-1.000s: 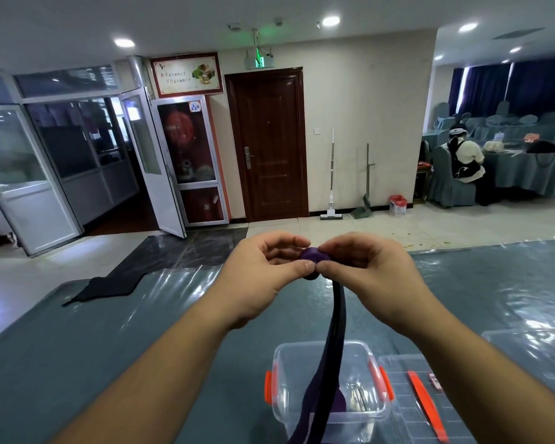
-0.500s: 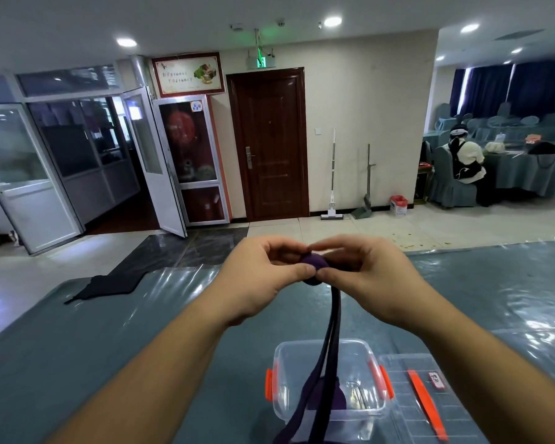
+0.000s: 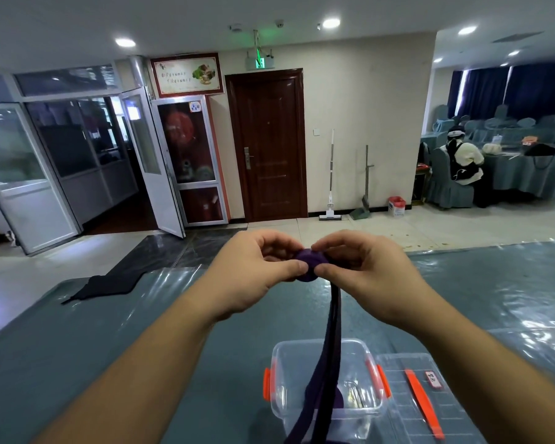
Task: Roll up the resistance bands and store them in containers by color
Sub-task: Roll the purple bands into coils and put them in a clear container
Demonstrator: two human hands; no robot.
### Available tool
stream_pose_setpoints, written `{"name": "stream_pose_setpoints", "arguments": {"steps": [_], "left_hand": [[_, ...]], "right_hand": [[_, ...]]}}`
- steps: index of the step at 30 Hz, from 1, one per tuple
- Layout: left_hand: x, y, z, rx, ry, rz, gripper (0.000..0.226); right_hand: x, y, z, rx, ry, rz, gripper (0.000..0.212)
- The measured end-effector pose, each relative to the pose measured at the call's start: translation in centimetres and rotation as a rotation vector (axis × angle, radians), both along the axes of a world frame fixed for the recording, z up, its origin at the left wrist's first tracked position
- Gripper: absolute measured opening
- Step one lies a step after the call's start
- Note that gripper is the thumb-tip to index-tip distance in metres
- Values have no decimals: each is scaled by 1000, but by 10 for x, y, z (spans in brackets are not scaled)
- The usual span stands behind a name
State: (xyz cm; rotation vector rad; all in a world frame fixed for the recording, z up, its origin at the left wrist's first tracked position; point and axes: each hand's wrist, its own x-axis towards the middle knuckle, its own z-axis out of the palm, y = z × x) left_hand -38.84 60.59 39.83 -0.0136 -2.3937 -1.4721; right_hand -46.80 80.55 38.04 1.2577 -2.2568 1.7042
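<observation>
A purple resistance band (image 3: 310, 264) is partly wound into a small roll held up in front of me. My left hand (image 3: 250, 277) pinches the roll from the left with thumb and fingers. My right hand (image 3: 366, 274) pinches it from the right. The loose tail of the band (image 3: 330, 341) hangs straight down in front of a clear plastic container (image 3: 289, 357) with orange latches on the table below. Another purple roll (image 3: 339, 400) seems to lie inside the container, mostly hidden by the tail.
The container's clear lid (image 3: 410, 408) with an orange handle lies to its right. The table (image 3: 109, 347) has a teal cloth under clear plastic. A black cloth (image 3: 106, 283) lies at its far left edge. A seated person (image 3: 462, 161) is far right.
The roll has grown slightly as both hands keep winding it. The hanging tail has shifted a little and its lower end has risen. The hands stay at about the same height.
</observation>
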Motion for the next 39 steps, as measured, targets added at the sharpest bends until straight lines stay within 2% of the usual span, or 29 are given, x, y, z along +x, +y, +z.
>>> {"name": "stream_pose_setpoints", "arguments": {"steps": [2,4,7,9,12,13,17,19,22,24,26,30,31,34,37,39], "left_hand": [[0,3,-2,97,62,24,26],[-2,11,-10,304,99,16,25],[-6,20,-20,507,106,7,21],[-6,18,-21,437,88,2,22],[-3,8,-9,20,41,-18,25],[-3,5,-4,-60,31,-19,25],[0,4,5,-106,20,-53,32],[0,7,3,-66,76,-26,33],[-3,14,-7,200,119,-10,33],[-5,20,-12,349,117,-6,35],[-6,22,-14,370,93,-27,35],[-2,16,-2,86,54,-63,27],[-2,14,1,75,57,-62,26],[0,15,4,258,101,-55,27],[-1,19,-1,513,108,-39,28],[-1,18,-3,548,83,-55,29]], "right_hand": [[2,-3,-5,-142,-73,-10,29],[4,-6,-9,-275,-146,13,33],[4,-9,-10,-330,-193,4,31],[3,-6,-7,-222,-159,-11,29],[0,2,1,-18,-73,-11,30],[0,4,3,33,-56,-8,31],[1,3,1,32,-49,-30,28],[2,3,-4,-74,-83,-50,24],[4,1,-11,-283,-198,33,31],[5,-1,-12,-347,-231,39,35],[3,0,-9,-281,-207,12,34],[1,8,2,-12,-122,15,30],[1,8,4,11,-97,4,29],[3,5,4,-106,-64,-19,27],[5,3,-1,-276,-133,33,33],[5,3,-1,-280,-137,43,34]]}}
